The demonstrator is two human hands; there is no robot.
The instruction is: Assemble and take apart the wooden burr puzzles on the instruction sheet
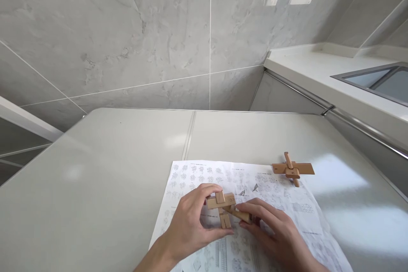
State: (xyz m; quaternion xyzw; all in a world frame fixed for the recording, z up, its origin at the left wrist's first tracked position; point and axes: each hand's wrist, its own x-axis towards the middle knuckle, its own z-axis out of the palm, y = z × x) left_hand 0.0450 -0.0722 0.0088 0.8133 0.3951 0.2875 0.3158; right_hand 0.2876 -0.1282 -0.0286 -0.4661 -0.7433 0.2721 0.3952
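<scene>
My left hand [194,212] is closed on a small group of crossed wooden puzzle pieces [221,201], thumb below and fingers above. One block of the group [225,221] stands out at the bottom, just over the thumb. In my right hand [270,227] is another wooden puzzle piece [239,213], pinched between thumb and fingers. Its left end meets the group; whether it is slotted in or only touching, I cannot tell. Both hands are above a printed instruction sheet [178,221] covered with small line drawings.
To the right, a cross of joined wooden puzzle pieces [292,170] lies at the sheet's upper right edge. The pale table [105,187] has a seam across it. A grey wall [127,29] rises behind, and a white counter [302,63] with a sink stands at the right.
</scene>
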